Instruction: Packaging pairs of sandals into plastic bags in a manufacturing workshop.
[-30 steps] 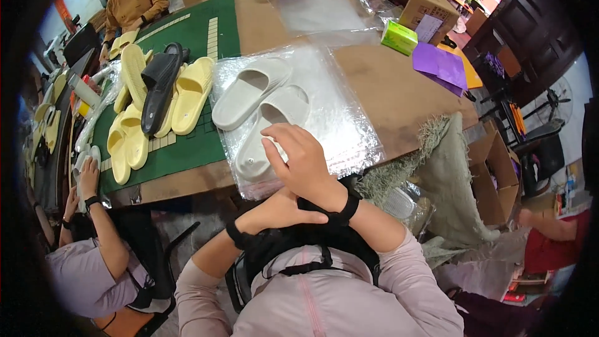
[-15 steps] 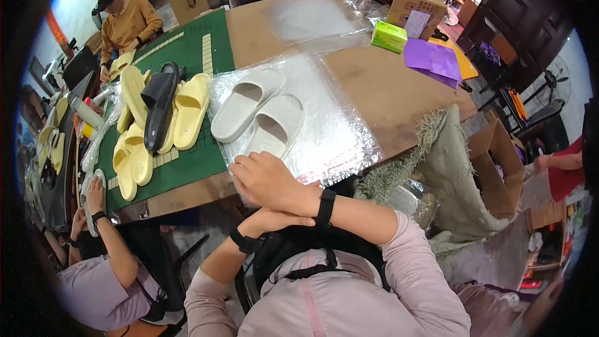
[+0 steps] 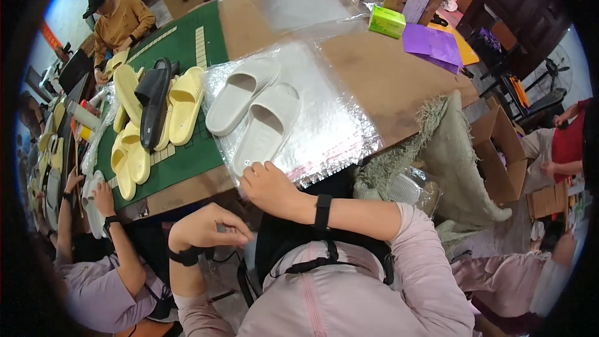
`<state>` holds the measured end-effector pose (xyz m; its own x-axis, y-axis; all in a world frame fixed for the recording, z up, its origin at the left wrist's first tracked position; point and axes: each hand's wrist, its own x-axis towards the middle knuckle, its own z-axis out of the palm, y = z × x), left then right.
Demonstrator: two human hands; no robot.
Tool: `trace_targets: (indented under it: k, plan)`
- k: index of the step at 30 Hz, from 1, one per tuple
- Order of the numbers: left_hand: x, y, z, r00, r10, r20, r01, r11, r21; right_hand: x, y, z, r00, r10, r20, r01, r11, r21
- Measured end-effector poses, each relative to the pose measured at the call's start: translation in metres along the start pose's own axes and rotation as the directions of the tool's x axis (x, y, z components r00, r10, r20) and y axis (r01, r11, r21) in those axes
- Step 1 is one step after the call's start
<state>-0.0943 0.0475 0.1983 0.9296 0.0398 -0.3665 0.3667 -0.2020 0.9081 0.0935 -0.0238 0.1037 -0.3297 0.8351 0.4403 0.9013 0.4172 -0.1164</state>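
A pair of light grey slide slippers lies side by side on stacked clear plastic bags at the table's near edge. My right hand is at that edge, just below the heel of the nearer slipper. Its fingers are slightly spread, and I see nothing held in them; whether the fingertips touch the slipper I cannot tell. My left hand hangs in front of the table edge, wrist bent, fingers loosely curved and apart from the thumb, with nothing visible in it.
Several yellow slippers and a black slipper lie on the green mat at left. Rough sacking drapes at right beside an open carton. Beyond are a green tissue pack and purple sheets. Co-workers sit around the table.
My left hand has come out from under my right wrist and moved left. My right hand has shifted slightly right and down, its fingers straighter. The slippers stay on the bags.
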Motion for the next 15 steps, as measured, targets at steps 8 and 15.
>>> trace_targets:
  k: [8,15]
  plan:
    - [0.074,0.0,0.067,0.762,0.476,-0.439,-0.198,0.816,0.542,0.014,-0.001,0.063,0.997,-0.073,0.024,0.076,0.985,-0.153]
    - [0.091,-0.03,0.059,0.747,0.515,-0.42,-0.242,0.8,0.549,0.008,0.003,0.089,0.986,0.073,0.149,-0.08,0.996,0.042]
